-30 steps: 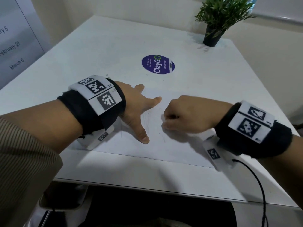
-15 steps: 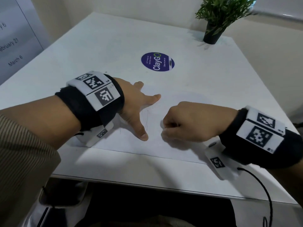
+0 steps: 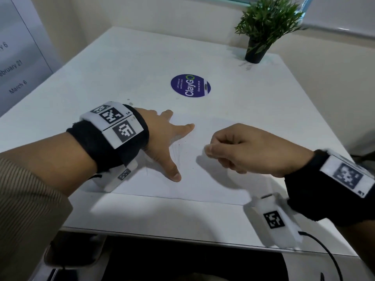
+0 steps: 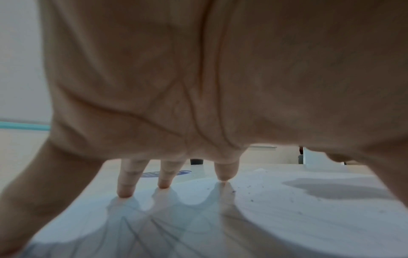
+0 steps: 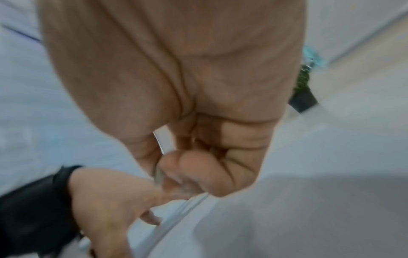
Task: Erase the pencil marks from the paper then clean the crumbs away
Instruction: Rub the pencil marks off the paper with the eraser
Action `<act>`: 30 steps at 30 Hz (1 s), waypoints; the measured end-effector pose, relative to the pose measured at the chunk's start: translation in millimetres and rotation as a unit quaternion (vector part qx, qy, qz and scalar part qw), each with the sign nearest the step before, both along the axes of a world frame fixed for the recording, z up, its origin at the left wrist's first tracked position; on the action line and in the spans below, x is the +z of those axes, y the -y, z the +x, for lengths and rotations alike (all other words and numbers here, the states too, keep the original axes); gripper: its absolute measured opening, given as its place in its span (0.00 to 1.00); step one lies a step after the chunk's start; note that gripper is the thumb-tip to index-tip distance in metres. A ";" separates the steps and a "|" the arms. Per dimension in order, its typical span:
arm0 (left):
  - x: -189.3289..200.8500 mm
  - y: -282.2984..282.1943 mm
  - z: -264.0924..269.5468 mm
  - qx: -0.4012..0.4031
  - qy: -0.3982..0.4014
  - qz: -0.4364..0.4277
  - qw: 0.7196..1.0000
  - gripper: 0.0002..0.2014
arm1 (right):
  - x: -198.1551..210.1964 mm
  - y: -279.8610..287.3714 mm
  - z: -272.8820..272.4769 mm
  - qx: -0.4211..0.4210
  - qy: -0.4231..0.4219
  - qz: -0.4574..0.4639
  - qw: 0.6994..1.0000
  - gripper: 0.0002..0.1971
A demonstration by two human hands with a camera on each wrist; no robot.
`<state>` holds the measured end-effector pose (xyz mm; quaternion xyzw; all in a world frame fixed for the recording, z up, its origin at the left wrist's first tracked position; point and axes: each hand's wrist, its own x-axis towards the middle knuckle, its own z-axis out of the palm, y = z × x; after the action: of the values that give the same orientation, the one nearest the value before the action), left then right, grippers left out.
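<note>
A white sheet of paper (image 3: 203,185) lies on the white table (image 3: 125,65) near its front edge, with faint pencil lines (image 3: 178,149) left of its middle. My left hand (image 3: 168,142) presses flat on the paper's left part, fingers spread; its fingertips (image 4: 125,192) touch the sheet. Dark crumbs (image 4: 247,192) speckle the paper just right of them. My right hand (image 3: 239,149) is lifted a little above the paper, curled round a white eraser (image 5: 164,141) whose end (image 3: 206,148) peeks out by the thumb.
A round purple ClayGo sticker (image 3: 190,85) marks the table behind the paper. A small potted plant (image 3: 263,27) stands at the far right corner. A wall calendar (image 3: 14,63) hangs at the left. A black cable (image 3: 326,254) trails from my right wrist.
My right hand has risen off the paper and drawn slightly right with the eraser. The left hand stays pressed on the sheet.
</note>
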<state>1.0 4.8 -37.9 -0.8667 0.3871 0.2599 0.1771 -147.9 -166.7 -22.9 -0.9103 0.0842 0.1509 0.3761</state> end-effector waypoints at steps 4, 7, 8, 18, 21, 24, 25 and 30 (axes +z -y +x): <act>-4.5 -11.0 1.3 -0.011 0.008 -0.009 1.000 0.75 | -11.4 -30.4 -10.7 -0.205 -0.088 0.427 0.876 0.17; -6.2 -17.0 3.6 -0.006 -0.003 0.000 1.000 0.78 | -26.8 -45.0 -14.8 -0.168 -0.213 0.509 0.817 0.13; -6.3 -18.0 4.3 -0.006 -0.005 0.003 1.000 0.79 | -30.5 -37.2 -10.6 -0.184 -0.204 0.516 0.811 0.11; -9.3 -28.0 7.0 0.014 -0.019 -0.008 1.000 0.85 | -37.9 -48.1 -11.3 -0.187 -0.137 0.575 0.784 0.10; -10.2 -31.9 9.9 0.022 -0.030 -0.015 0.999 0.87 | -37.3 -20.7 13.3 -0.314 -0.050 0.596 0.738 0.15; -9.7 -32.2 11.0 0.033 -0.038 -0.018 0.999 0.88 | -22.9 6.2 36.5 -0.420 0.090 0.621 0.656 0.21; -10.4 -30.9 11.5 0.034 -0.039 -0.019 0.998 0.88 | -22.8 1.2 36.9 -0.399 0.085 0.632 0.659 0.21; -13.7 -29.2 9.7 0.025 -0.036 -0.015 0.999 0.89 | -44.3 -47.8 32.2 -0.211 -0.170 0.594 0.757 0.19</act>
<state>10.7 33.9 -51.5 -0.8685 0.3755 0.2898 0.1438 -115.7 -118.9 -67.2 -0.4226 0.2302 0.2392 0.8434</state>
